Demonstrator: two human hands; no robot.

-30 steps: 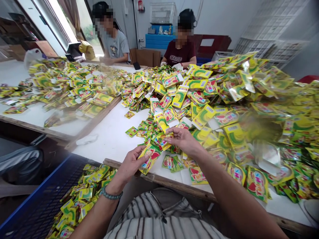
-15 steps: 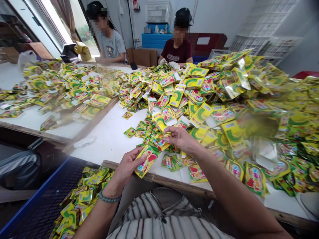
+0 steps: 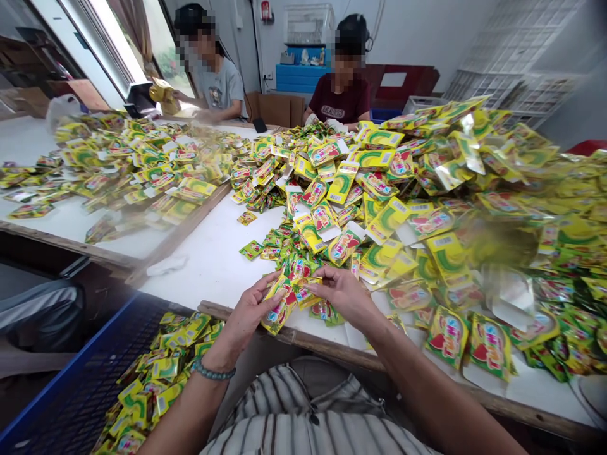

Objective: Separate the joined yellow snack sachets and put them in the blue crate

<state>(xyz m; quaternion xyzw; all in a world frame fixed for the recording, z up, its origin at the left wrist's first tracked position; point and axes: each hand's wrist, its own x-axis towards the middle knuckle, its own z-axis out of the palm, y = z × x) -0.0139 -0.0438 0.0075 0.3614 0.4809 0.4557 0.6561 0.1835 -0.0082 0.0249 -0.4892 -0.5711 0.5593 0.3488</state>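
My left hand (image 3: 249,309) grips a small yellow-and-green printed carton (image 3: 276,316), thumb on its face, just above the table's front edge. From the right, my right hand (image 3: 344,292) pinches a small yellow sachet (image 3: 306,292) between thumb and fingers. The sachet meets the upper right end of the carton; whether it is inside or only against it I cannot tell. Behind both hands lies a spread of small green sachets (image 3: 279,243). A few more green sachets (image 3: 325,311) lie under my right hand.
A high heap of yellow cartons (image 3: 379,161) covers the table's middle and right. Another pile (image 3: 156,161) lies beyond a wooden strip (image 3: 177,234) at left. Below left stands a blue crate (image 3: 71,385) of filled-looking cartons. Two people (image 3: 227,88) sit across the table.
My right hand has come down and closer to my left hand, bringing the yellow sachet to the carton. At far left, a person's arm now reaches toward a yellow bag.
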